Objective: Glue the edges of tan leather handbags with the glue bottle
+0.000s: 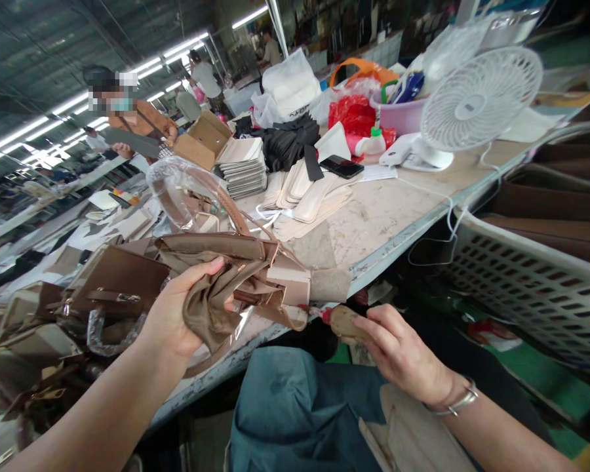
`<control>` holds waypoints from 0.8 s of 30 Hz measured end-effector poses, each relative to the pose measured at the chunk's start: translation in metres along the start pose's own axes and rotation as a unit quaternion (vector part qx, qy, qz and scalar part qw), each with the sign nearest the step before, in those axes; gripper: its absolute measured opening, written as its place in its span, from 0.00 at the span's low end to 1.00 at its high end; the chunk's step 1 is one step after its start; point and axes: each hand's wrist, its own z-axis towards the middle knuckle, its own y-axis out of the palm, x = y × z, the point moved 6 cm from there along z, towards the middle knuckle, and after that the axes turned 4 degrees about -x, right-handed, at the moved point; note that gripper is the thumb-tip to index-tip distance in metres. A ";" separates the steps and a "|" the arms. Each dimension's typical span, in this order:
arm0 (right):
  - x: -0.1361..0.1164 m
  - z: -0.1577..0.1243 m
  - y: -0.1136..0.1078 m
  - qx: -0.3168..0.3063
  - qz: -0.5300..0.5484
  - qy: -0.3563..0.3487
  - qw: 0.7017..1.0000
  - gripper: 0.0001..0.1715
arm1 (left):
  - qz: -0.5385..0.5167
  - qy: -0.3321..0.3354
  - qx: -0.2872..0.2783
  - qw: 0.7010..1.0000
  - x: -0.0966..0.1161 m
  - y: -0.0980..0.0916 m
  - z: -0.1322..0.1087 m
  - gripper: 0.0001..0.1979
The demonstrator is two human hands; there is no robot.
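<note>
My left hand [174, 314] is closed on the loose olive-brown lining [211, 311] of a brown handbag [255, 252]. The bag lies tipped at the table's front edge, its mouth toward me. Its handle [233, 206] is partly wrapped in clear plastic. In my right hand [403, 354], off the table edge and above my lap, is a tan squeeze bottle [347, 322] with a red neck. The bottle's narrow tip points left at the bag's open edge; whether they touch I cannot tell. The inside of the bag is largely hidden by the folded lining.
Several brown bags [120, 278] crowd the left. Behind stand stacked panels [243, 167], black pieces [290, 144], a phone [341, 166], a glue bottle [373, 145] and a white fan [482, 98]. A white crate [526, 282] stands right. Across the table, a person [142, 121] holds a dark panel.
</note>
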 end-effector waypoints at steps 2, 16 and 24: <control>0.003 0.002 -0.004 0.032 -0.014 0.009 0.999 0.25 | 0.000 -0.001 -0.004 1.000 0.000 0.000 0.001 0.07; 0.017 0.008 -0.006 0.043 0.007 0.044 0.998 0.22 | -0.014 0.015 0.008 1.000 0.004 0.012 0.004 0.13; 0.023 0.008 -0.005 -0.005 0.075 0.083 0.994 0.21 | -0.007 0.024 -0.008 1.000 0.006 0.018 0.010 0.09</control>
